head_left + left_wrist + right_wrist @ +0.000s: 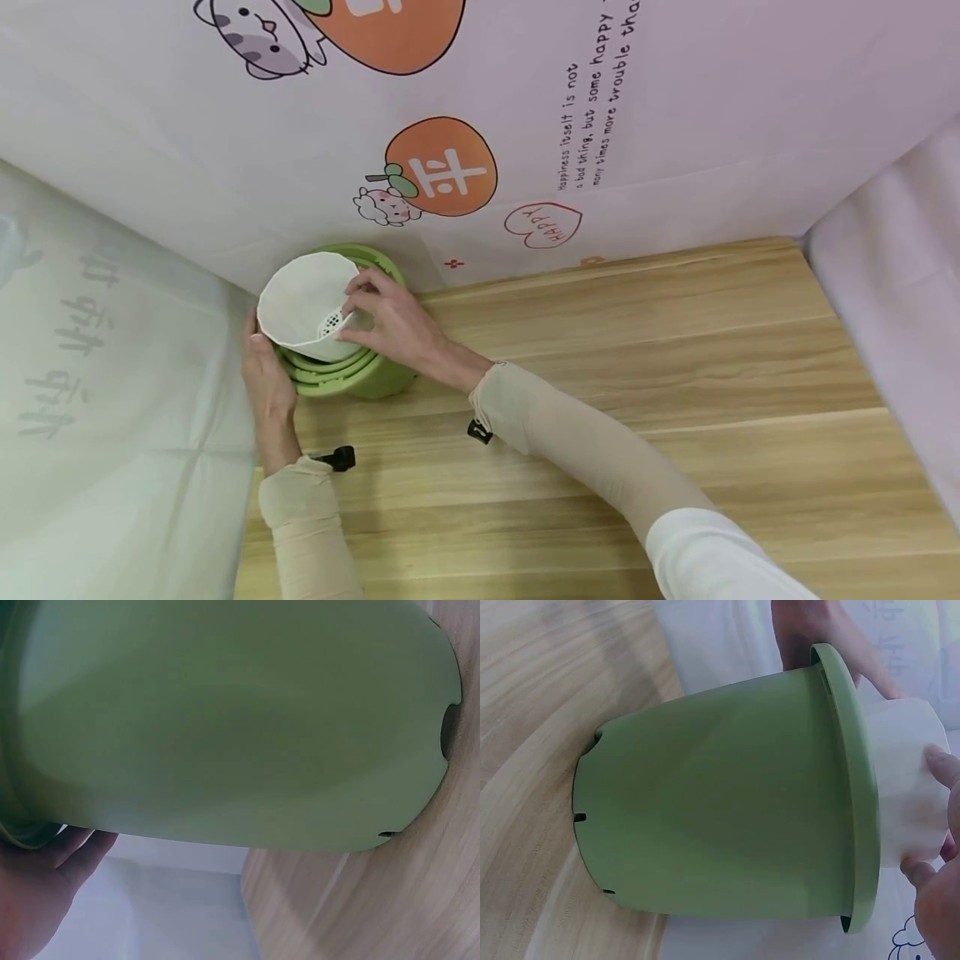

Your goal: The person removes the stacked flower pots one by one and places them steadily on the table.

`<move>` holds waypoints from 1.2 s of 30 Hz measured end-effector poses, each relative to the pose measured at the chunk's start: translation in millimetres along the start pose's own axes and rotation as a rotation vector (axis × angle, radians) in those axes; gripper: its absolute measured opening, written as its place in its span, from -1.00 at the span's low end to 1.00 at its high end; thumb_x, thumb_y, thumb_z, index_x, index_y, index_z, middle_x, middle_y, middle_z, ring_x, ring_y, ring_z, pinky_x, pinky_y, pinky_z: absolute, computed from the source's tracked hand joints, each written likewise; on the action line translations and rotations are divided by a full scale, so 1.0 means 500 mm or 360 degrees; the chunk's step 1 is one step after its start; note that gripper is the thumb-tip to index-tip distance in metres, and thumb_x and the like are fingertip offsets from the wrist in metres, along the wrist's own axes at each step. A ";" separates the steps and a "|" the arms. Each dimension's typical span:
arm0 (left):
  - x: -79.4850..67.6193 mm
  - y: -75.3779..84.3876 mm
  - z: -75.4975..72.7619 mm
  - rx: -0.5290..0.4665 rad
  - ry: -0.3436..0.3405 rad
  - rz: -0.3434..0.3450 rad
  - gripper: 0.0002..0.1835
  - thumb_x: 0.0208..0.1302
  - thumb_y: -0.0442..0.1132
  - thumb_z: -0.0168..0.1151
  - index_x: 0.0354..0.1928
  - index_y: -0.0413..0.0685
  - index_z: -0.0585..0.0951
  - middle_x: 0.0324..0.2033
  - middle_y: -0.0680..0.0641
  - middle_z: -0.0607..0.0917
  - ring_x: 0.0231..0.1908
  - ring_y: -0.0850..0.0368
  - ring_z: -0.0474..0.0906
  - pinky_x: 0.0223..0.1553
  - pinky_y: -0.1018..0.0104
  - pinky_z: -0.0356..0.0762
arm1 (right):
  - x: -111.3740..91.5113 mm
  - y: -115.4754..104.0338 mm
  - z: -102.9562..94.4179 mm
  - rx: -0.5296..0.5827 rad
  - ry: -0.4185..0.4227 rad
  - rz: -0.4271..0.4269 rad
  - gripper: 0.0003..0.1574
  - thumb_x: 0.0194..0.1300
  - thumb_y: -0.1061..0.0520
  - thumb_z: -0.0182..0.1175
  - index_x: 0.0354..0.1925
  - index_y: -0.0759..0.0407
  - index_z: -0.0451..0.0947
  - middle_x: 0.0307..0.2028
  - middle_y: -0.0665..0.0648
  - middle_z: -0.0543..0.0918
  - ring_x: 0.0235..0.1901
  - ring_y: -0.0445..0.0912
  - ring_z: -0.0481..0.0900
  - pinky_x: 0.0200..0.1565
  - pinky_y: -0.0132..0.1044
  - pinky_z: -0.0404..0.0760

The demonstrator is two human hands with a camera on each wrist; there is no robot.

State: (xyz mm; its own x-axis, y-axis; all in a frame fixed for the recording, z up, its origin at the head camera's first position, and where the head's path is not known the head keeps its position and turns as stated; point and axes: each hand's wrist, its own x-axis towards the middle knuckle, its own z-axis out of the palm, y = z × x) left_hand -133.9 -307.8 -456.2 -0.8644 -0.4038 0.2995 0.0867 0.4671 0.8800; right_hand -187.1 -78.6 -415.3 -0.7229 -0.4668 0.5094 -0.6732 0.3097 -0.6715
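A white flowerpot with a perforated bottom leans out of the mouth of a green flowerpot, tilted to the left in the head view. Several green rims show beneath it, one inside another. My right hand pinches the white pot's wall at the right, fingers inside and thumb outside. At the left, my left hand holds the green pot near its rim, the thumb close to the white pot; the green wall partly hides its fingers. The right wrist view shows the white pot protruding past the green rim.
The green pot stands on a wood-grain table in its far left corner. A printed white sheet rises behind it, and another pale sheet hangs along the left. Black clips sit at both wrists.
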 end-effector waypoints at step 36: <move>-0.020 0.060 -0.003 -0.0062 -0.0007 -0.0046 -0.48 0.61 -0.10 -0.32 0.46 -0.18 0.28 0.46 -0.18 0.26 0.48 -0.02 0.05 0.50 0.23 -0.13 | 0.011 -0.053 -0.090 0.0097 0.0270 -0.0184 -0.64 0.02 0.02 0.56 -0.29 0.19 0.71 -0.06 0.12 0.56 -0.03 -0.13 0.51 0.11 -0.57 0.42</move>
State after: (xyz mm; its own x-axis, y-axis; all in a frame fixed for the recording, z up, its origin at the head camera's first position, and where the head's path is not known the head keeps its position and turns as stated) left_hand -121.7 -290.8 -432.0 -0.8690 -0.4131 0.2723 0.0808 0.4244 0.9019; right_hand -180.2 -51.9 -370.5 -0.6609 -0.3485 0.6646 -0.7461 0.2092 -0.6322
